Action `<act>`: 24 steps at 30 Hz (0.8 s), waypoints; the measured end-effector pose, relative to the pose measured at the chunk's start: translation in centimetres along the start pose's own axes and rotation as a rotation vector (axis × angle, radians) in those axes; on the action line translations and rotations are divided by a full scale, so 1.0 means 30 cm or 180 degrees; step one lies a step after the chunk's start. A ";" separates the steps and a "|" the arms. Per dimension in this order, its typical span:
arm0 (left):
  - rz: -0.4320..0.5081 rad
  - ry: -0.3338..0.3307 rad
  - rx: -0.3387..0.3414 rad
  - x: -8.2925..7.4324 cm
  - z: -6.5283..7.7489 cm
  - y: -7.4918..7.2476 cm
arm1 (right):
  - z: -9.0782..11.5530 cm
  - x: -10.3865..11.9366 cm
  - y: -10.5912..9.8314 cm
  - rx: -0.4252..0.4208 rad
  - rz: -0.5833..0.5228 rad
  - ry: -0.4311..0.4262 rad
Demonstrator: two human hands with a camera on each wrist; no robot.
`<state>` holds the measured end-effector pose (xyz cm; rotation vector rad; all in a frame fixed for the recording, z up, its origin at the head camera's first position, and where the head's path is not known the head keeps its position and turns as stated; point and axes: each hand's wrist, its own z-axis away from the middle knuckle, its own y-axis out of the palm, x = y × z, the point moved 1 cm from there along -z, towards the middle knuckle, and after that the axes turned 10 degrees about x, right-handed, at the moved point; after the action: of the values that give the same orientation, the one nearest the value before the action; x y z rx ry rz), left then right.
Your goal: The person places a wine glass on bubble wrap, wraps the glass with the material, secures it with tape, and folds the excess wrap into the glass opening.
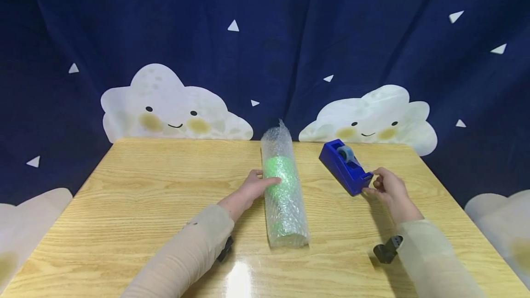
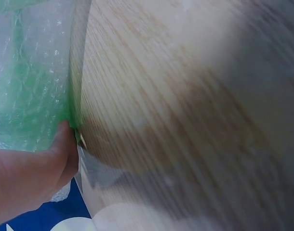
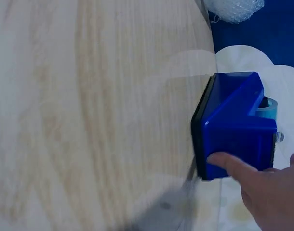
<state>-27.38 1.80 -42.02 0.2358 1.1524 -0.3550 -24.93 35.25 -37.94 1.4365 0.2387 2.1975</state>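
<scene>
- nearest, mid-scene, the parcel (image 1: 285, 213) lies on the table (image 1: 165, 224), a green thing (image 1: 279, 169) showing through its bubble wrap. its long axis runs near to far, tilting a little left at the far end. the near end is blunt; the far end narrows into a loose tuft of wrap.
- the right hand (image 1: 391, 194) is at the near right end of the dispenser (image 1: 343, 170). this grip pinches that end: the thumb presses the side, as the right wrist view shows, and a finger sits up by the cutter.
- the left hand (image 1: 250, 187) touches the parcel from its left, about midway along, the thumb laid across the top. i cannot tell whether the hidden fingers of this grip curl round it.
- the step in hand looks like steadying the parcel while getting at the tape (image 1: 345, 153). the next move, i judge, calls for a firm hold on the tape's free end, with the dispenser kept from sliding.
- the dispenser stands right of the parcel, apart from it. its long axis slants from far left to near right, and its cutter points near right. the tape sits in its far half.
- farthest, a dark blue curtain (image 1: 265, 8) hangs behind the table.
</scene>
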 end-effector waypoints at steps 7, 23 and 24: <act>-0.0040 0.0009 -0.0010 -0.006 0.002 0.006 | 0.009 -0.004 -0.016 0.0086 -0.0271 -0.0034; -0.0078 -0.0001 -0.0037 -0.008 0.006 0.013 | 0.023 -0.028 -0.072 -0.0061 0.1619 0.0073; -0.0091 -0.0002 -0.0038 -0.007 0.006 0.012 | 0.021 -0.026 -0.085 0.0016 0.1766 0.0165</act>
<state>-27.17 2.11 -41.76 0.2089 1.1580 -0.3734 -23.33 36.98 -39.34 1.5903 -0.1611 2.6678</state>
